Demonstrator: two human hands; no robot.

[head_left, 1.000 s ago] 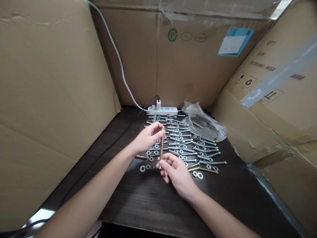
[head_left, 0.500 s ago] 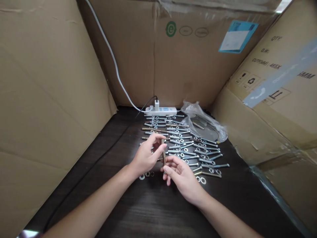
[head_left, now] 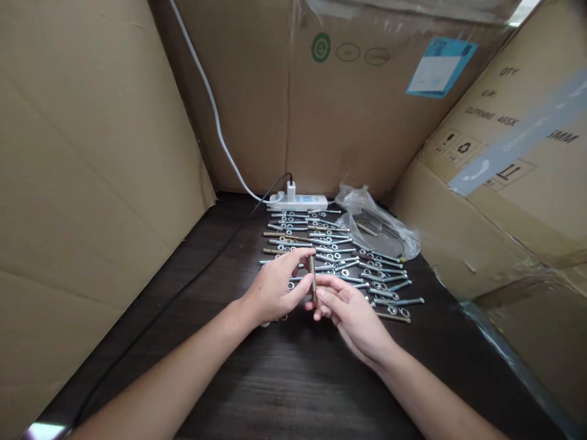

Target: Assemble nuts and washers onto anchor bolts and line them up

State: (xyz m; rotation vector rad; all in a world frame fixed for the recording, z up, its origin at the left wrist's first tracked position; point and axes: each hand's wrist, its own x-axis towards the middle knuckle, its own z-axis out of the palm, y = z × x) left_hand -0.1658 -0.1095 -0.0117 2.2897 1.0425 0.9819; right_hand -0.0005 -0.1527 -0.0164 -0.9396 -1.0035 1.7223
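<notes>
Between my two hands a brass-coloured expansion bolt [head_left: 313, 269] is held nearly upright above the table. My left hand [head_left: 275, 286] pinches it near its upper end, with a fingertip at the top and the thumb along the side. Lower down, the thumb and fingers of my right hand [head_left: 351, 311] close round its bottom end. Behind and beside the hands lie rows of similar silver and brass-coloured bolts [head_left: 409, 301], with washers and nuts [head_left: 405, 312] set among them. My left hand covers part of the nearest rows.
A white power strip [head_left: 300, 204] with a plugged-in adapter [head_left: 291, 192] stands behind the rows. A clear plastic bag [head_left: 408, 238] lies to the right of it. A black cable [head_left: 183, 286] crosses the dark table at left. Cardboard walls [head_left: 101, 183] enclose three sides.
Both hands have shifted a little to the right with the bolt. My right hand has risen closer to my left, and less of the bolt shows between them.
</notes>
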